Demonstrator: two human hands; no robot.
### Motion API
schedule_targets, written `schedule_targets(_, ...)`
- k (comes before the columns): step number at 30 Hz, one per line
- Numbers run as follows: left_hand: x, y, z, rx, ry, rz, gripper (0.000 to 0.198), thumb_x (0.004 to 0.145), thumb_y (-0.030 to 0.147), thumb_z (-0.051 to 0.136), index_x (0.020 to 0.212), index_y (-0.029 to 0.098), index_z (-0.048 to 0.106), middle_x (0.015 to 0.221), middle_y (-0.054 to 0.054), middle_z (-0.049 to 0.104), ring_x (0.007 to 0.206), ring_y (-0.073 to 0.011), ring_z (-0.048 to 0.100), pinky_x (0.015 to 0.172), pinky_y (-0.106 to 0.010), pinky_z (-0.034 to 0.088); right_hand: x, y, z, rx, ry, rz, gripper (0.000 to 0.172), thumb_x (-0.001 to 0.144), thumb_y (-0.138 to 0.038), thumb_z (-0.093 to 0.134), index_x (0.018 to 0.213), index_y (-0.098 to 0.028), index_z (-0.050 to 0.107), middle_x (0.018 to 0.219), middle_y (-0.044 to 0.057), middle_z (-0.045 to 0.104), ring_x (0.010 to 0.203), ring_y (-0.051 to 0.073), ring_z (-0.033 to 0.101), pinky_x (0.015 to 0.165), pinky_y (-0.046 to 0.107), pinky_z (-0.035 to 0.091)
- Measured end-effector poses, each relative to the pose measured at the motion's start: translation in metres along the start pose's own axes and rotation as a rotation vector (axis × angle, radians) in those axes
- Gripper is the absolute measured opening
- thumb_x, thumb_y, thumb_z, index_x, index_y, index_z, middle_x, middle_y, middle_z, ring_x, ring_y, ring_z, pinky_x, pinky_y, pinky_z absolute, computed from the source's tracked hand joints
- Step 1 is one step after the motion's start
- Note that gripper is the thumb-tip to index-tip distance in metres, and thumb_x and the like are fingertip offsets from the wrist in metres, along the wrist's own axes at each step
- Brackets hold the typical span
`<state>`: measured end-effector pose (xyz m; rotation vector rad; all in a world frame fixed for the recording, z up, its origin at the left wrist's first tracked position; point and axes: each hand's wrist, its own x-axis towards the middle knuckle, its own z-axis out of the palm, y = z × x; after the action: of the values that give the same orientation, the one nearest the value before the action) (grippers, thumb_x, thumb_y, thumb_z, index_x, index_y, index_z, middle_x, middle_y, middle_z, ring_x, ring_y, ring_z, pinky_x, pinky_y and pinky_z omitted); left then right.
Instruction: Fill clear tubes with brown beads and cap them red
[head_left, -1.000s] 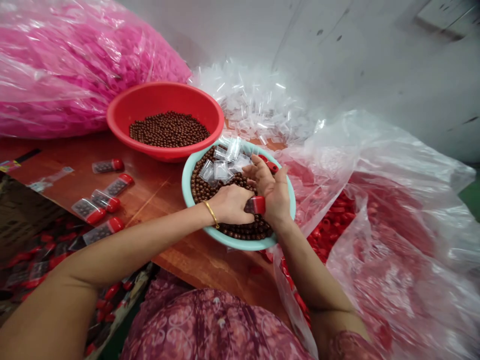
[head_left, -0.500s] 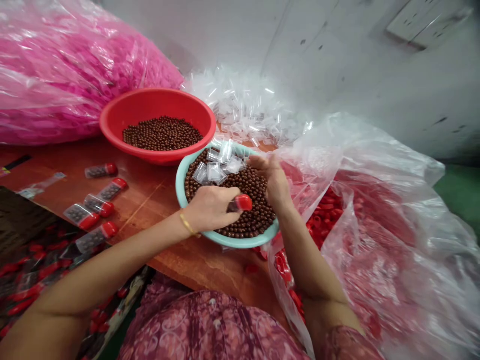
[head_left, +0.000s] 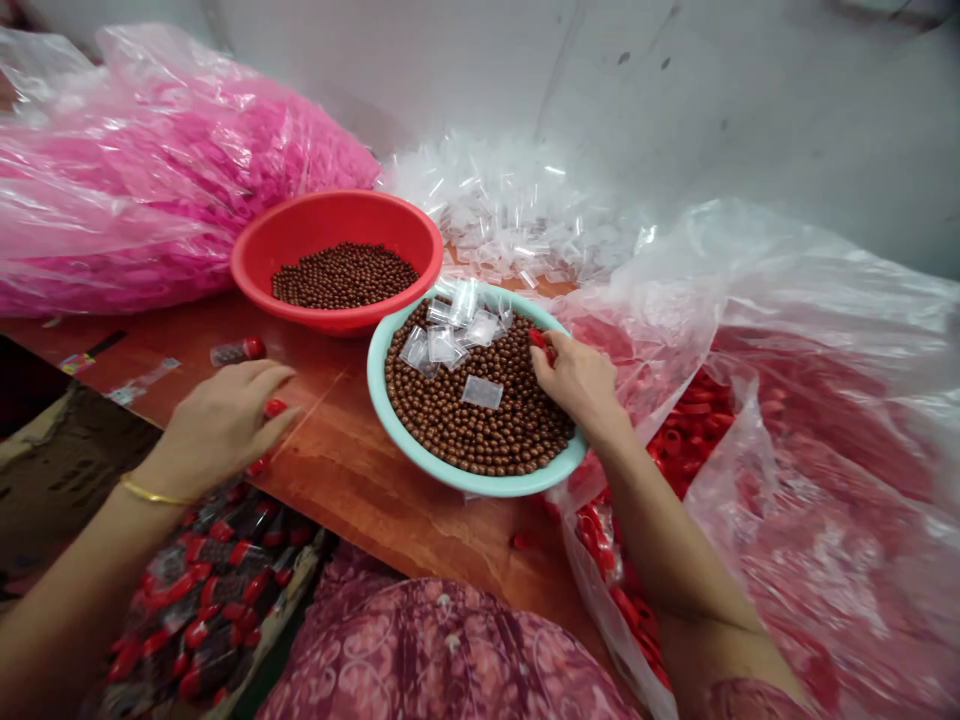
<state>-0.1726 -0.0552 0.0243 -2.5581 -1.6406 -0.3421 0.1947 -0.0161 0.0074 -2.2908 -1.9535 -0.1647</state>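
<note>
My left hand (head_left: 217,425) hovers low over the wooden table (head_left: 352,470), left of the teal bowl (head_left: 375,395). Its fingers are loosely curled on a filled tube, whose red cap (head_left: 274,407) peeps out at the fingertips. My right hand (head_left: 581,380) rests on the bowl's right rim, fingers pinched on a red cap (head_left: 538,340). The bowl is full of brown beads (head_left: 480,430). Several small clear tubes (head_left: 442,343) lie on top of them.
A red bowl (head_left: 330,215) of brown beads stands behind the teal one. One capped tube (head_left: 238,351) lies on the table. A box of filled tubes (head_left: 202,600) sits lower left. A pink-filled bag (head_left: 150,200), a clear tube pile (head_left: 517,210) and a bag of red caps (head_left: 712,440) surround the work.
My left hand has carried the capped tube out of the teal bowl to the left side of the table. My right hand has shifted to the bowl's right rim and pinched a red cap.
</note>
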Motion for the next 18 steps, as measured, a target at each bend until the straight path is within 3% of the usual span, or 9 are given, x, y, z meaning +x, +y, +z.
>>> schedule_targets(4, 0.046, 0.073, -0.001, -0.101, -0.100, 0.242, 0.027, 0.092, 0.032, 0.042, 0.095, 0.016, 0.063, 0.087, -0.007, 0.067, 0.086, -0.0189, 0.062, 0.076, -0.029, 0.045, -0.020, -0.004, 0.001, -0.037, 0.014, 0.031, 0.043, 0.092, -0.044, 0.039, 0.118, -0.017, 0.058, 0.082, 0.012, 0.070, 0.070, 0.024, 0.063, 0.056, 0.028, 0.035)
schedule_targets(7, 0.079, 0.124, 0.015, -0.047, -0.212, 0.380, 0.025, 0.091, 0.025, 0.042, 0.103, 0.015, 0.061, 0.089, -0.010, 0.063, 0.084, -0.0213, 0.061, 0.067, -0.029, 0.044, -0.025, -0.001, 0.004, -0.056, 0.047, 0.003, 0.040, 0.094, -0.037, 0.033, 0.119, -0.019, 0.058, 0.083, 0.010, 0.069, 0.070, 0.021, 0.061, 0.055, 0.026, 0.033)
schedule_targets(9, 0.099, 0.143, 0.031, 0.012, -0.246, 0.468, 0.028, 0.091, 0.017, 0.039, 0.108, 0.017, 0.060, 0.093, -0.011, 0.060, 0.083, -0.0217, 0.060, 0.063, -0.029, 0.042, -0.024, 0.004, 0.007, -0.051, 0.085, -0.063, 0.037, 0.091, -0.024, 0.037, 0.121, -0.019, 0.058, 0.093, 0.010, 0.067, 0.078, 0.021, 0.060, 0.057, 0.027, 0.035)
schedule_targets(13, 0.130, 0.146, 0.052, 0.091, -0.281, 0.641, 0.030, 0.091, 0.016, 0.037, 0.102, 0.018, 0.064, 0.095, -0.013, 0.058, 0.087, -0.0229, 0.059, 0.063, -0.030, 0.041, -0.017, 0.013, 0.016, 0.006, 0.149, -0.304, 0.040, 0.082, -0.013, 0.043, 0.115, -0.019, 0.065, 0.109, 0.013, 0.061, 0.095, 0.025, 0.053, 0.074, 0.033, 0.042)
schedule_targets(16, 0.136, 0.136, 0.052, 0.117, -0.256, 0.755, 0.030, 0.091, 0.016, 0.038, 0.101, 0.019, 0.066, 0.111, -0.014, 0.056, 0.094, -0.0239, 0.058, 0.069, -0.032, 0.043, -0.014, 0.015, 0.020, 0.021, 0.173, -0.430, 0.036, 0.078, -0.014, 0.049, 0.108, -0.018, 0.068, 0.119, 0.014, 0.057, 0.104, 0.028, 0.048, 0.086, 0.040, 0.039)
schedule_targets(18, 0.130, 0.132, 0.047, 0.087, -0.232, 0.750, 0.033, 0.090, 0.013, 0.037, 0.111, 0.020, 0.062, 0.123, -0.014, 0.052, 0.098, -0.0233, 0.058, 0.073, -0.033, 0.045, -0.014, 0.014, 0.021, 0.017, 0.190, -0.476, 0.033, 0.077, -0.015, 0.052, 0.106, -0.017, 0.068, 0.121, 0.014, 0.056, 0.110, 0.030, 0.045, 0.090, 0.042, 0.035)
